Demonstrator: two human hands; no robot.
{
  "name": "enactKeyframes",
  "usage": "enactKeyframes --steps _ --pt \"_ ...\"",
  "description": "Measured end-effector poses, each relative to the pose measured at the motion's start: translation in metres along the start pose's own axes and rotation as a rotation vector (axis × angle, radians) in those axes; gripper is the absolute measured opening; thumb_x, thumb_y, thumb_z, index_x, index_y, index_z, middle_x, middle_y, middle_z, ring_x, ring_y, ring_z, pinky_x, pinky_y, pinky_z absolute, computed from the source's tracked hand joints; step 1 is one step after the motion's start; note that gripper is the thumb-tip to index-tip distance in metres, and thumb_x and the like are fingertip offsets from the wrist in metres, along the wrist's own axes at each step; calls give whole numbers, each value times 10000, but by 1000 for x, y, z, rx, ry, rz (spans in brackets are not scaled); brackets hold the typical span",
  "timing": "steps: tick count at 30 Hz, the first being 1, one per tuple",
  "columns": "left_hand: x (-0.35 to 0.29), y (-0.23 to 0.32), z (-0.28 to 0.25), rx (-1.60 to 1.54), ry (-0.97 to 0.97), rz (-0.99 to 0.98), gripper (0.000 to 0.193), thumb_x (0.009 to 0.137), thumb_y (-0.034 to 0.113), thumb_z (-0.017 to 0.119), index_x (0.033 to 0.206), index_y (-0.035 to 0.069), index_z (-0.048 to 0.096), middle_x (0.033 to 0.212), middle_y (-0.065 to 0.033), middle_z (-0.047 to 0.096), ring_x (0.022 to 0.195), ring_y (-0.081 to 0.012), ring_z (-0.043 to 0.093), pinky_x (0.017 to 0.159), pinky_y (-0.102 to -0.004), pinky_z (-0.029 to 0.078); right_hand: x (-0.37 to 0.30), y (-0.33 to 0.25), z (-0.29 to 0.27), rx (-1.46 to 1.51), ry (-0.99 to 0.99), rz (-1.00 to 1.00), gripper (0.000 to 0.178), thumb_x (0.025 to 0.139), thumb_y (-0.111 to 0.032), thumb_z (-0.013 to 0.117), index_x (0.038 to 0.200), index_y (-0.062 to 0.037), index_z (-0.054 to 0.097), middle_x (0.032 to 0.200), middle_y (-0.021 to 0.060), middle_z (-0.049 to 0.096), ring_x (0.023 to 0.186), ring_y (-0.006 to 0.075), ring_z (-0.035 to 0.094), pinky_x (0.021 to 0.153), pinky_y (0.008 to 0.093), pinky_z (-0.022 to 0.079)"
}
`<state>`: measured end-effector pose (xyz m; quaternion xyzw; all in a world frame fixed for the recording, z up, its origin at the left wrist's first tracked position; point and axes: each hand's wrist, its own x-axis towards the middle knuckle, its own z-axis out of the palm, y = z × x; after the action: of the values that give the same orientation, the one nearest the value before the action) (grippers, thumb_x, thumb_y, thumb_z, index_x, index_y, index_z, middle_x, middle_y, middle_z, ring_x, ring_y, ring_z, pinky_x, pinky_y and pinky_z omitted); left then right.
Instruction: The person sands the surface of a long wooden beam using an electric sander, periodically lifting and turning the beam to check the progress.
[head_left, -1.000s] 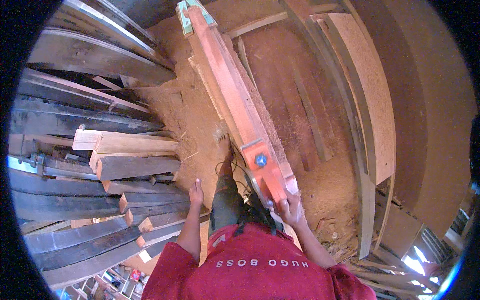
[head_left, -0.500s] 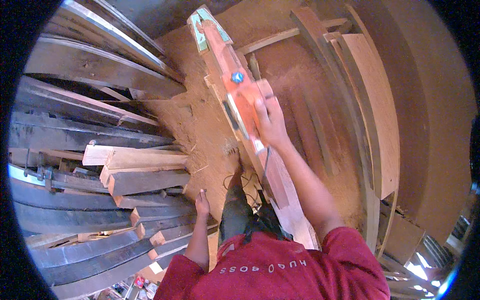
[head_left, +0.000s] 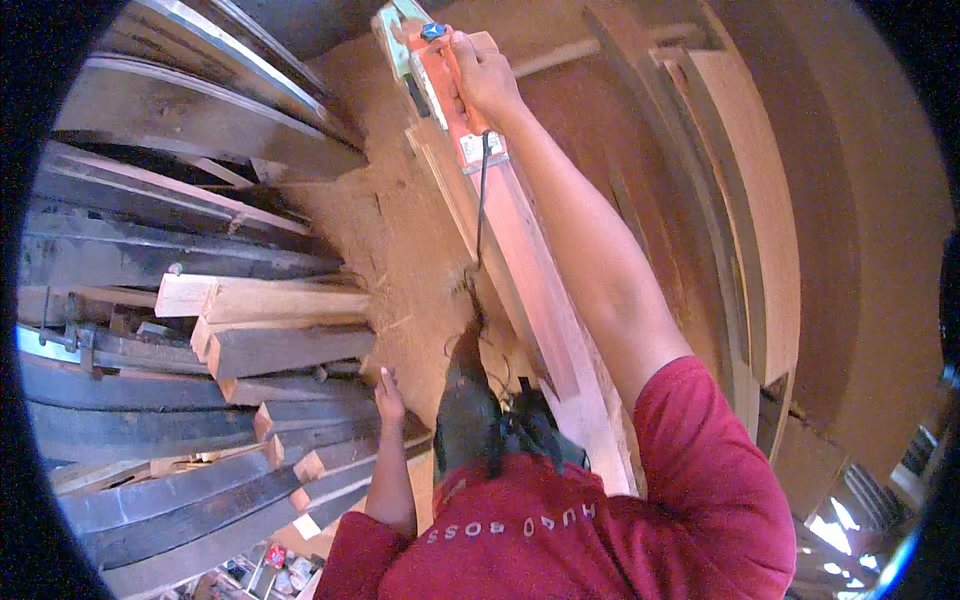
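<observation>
My right hand point(head_left: 488, 84) is wrapped round the handle of an orange electric planer point(head_left: 438, 88) with a blue front knob. The planer lies along a long reddish wooden board point(head_left: 545, 285), close to its far end. A pale green block point(head_left: 389, 50) sits at that far end, partly behind the planer. From the planer's rear a black cord point(head_left: 482, 205) trails down toward the floor. My left hand point(head_left: 389, 396) hangs free to the left of the board, fingers stretched out, holding nothing, near the stacked timber.
Stacked dark beams point(head_left: 170, 410) fill the left side, with pale cut timbers point(head_left: 290, 300) jutting toward me. Long planks point(head_left: 750, 200) stand on the right. Sawdust covers the floor point(head_left: 400, 240). My leg point(head_left: 467, 420) is beside the board.
My right hand has pushed the planer forward along the board to its far end, stretching my arm out. The cord has been drawn along behind it. My left hand has shifted slightly left.
</observation>
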<state>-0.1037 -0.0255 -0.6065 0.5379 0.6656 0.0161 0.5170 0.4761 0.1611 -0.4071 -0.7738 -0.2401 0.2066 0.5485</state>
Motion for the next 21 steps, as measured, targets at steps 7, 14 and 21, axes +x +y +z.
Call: enactKeyframes --steps 7,14,21 --pt "-39 -12 4 150 -57 62 710 1046 562 329 1207 -39 670 1126 -238 701 1022 -330 675 940 -417 494 -276 25 -123 -74 -174 -172 545 1034 -406 402 1227 66 596 1106 228 663 1102 350 611 957 414 446" --pt "-54 -21 29 189 -141 7 775 1020 627 289 1178 -25 677 1093 -259 698 1053 -386 656 924 -473 474 -538 49 -246 -213 -290 223 600 1017 -529 376 988 17 622 618 61 578 568 202 600 574 359 482" --pt "-52 -25 40 371 -160 144 647 1059 496 297 1065 -28 677 1013 -300 668 1002 -464 618 891 -520 452 -498 25 -233 -142 -297 289 571 1015 -515 408 971 10 627 610 49 571 531 174 577 515 338 458"
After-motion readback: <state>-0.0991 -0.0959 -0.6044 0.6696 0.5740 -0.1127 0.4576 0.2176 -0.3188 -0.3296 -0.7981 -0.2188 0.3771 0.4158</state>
